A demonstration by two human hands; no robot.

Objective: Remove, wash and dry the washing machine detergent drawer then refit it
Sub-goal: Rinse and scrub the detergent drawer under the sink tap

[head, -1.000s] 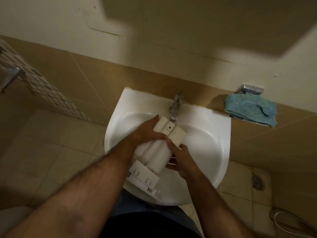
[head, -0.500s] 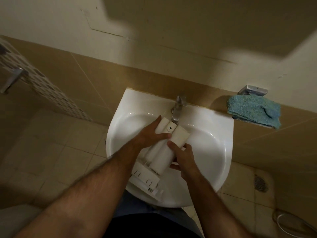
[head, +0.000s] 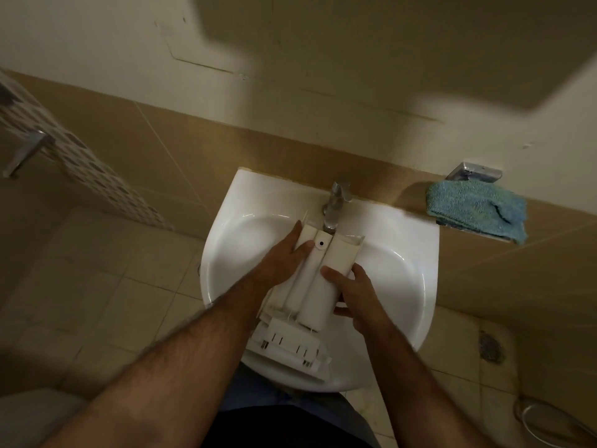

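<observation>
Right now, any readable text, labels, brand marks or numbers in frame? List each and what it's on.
None readable.
White plastic detergent drawer, held by the left hand and right hand: no print, only a black dot.
Chrome tap: no marking visible.
Blue terry cloth and white ceramic sink: no text.

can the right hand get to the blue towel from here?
Probably yes, once it lets go. The right hand is gripping the drawer in the sink; the towel hangs to the right with nothing between.
</observation>
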